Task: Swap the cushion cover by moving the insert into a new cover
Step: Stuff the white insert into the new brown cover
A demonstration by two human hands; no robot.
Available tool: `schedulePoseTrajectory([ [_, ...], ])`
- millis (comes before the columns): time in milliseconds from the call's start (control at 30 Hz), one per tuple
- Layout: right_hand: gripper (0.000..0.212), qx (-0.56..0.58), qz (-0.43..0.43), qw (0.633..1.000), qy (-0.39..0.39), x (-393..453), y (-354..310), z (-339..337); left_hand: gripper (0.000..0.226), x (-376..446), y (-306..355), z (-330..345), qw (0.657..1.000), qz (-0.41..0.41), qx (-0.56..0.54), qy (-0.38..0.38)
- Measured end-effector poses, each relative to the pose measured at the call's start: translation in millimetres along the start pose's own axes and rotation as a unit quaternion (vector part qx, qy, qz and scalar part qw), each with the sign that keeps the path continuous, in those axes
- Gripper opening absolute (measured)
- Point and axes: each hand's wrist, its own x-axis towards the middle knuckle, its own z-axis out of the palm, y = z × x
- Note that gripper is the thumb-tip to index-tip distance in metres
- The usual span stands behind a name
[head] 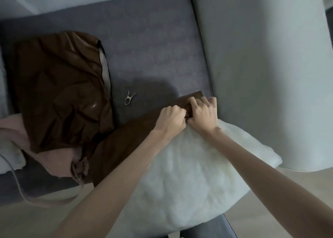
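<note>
A white fluffy cushion insert [189, 174] lies across the sofa's front edge and my lap. A matte brown cover [124, 142] lies over its far left part, with its open edge at the insert's far corner. My left hand [170, 120] is closed on that edge of the brown cover. My right hand [203, 112] grips the same edge beside it, fingers curled over the cover's corner. A shiny brown leather-look cover [61, 92], crumpled and empty, lies to the left on the seat.
The grey sofa seat [153, 45] runs behind the covers, and a pale armrest [261, 72] stands on the right. A small metal clip [128, 98] lies on the seat. A pink bag [59, 164] with a strap sits at the left under the shiny cover.
</note>
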Motion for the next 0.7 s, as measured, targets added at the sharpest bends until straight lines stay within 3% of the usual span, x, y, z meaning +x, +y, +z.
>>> schedulePoseTrajectory([
  [100, 0.046, 0.005, 0.022, 0.989, -0.144, -19, 1, -12, 0.019, -19, 15, -2, 0.996, 0.064, 0.033, -0.060],
  [167, 0.051, -0.020, 0.016, 0.986, -0.167, -34, 5, -12, 0.028, -28, 20, 7, 0.993, 0.070, 0.018, -0.095],
  [333, 0.039, 0.030, 0.019, 0.998, -0.058, -68, 15, -33, 0.074, -53, -10, 10, 0.998, -0.002, -0.031, -0.050],
  [433, 0.046, 0.079, 0.051, 0.995, -0.017, -75, 16, -51, 0.078, -88, -24, 4, 0.997, 0.013, 0.014, -0.079],
  [567, 0.046, 0.057, -0.002, 0.994, 0.097, -98, 9, -65, 0.076, -120, -43, -22, 0.996, 0.074, 0.046, 0.017],
  [600, 0.044, 0.037, 0.008, 0.997, 0.073, -104, 8, -63, 0.076, -126, -44, -21, 0.995, 0.083, 0.047, 0.027],
  [700, 0.043, -0.020, 0.081, 0.992, -0.094, -106, 12, -47, 0.074, -132, -33, 0, 0.993, 0.078, 0.045, -0.074],
])
